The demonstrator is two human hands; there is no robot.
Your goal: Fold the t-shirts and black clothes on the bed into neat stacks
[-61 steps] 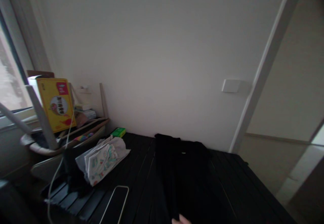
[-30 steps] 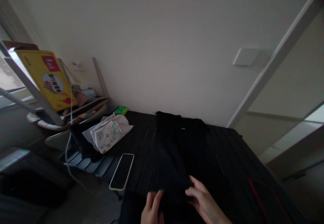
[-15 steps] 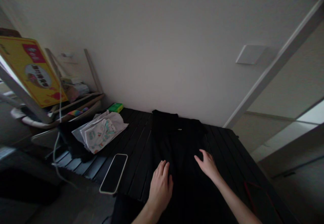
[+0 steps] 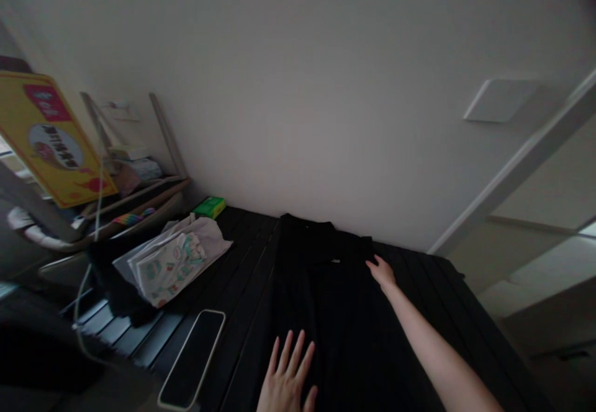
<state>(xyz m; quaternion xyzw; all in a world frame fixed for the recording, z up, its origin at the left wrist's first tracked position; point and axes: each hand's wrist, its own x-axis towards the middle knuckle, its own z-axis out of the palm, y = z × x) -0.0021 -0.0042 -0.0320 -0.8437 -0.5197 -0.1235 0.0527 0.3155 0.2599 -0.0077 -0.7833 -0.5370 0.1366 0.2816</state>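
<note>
A black garment (image 4: pixel 344 319) lies spread lengthwise on a black slatted table (image 4: pixel 244 238), its far end close to the wall. It bears a small pale label or tag near that end; dark on dark, its exact kind and outline are hard to make out. My left hand (image 4: pixel 286 375) rests on the near left part of the garment, palm down with fingers spread. At the garment's far right edge is my right hand (image 4: pixel 382 273), thumb and forefinger slightly apart, touching the cloth; its other fingers are partly hidden.
A phone (image 4: pixel 193 359) with a pale rim lies left of the garment. Beyond it are printed pale cloth or bags (image 4: pixel 174 260) and a green box (image 4: pixel 209 207). A yellow box (image 4: pixel 58 142) stands on a cluttered chair or rack at left. A white cable (image 4: pixel 97 213) hangs there.
My right hand has moved forward to the garment's far right edge. My left hand has drawn back toward me and its fingers have spread. The camera view has shifted slightly.
</note>
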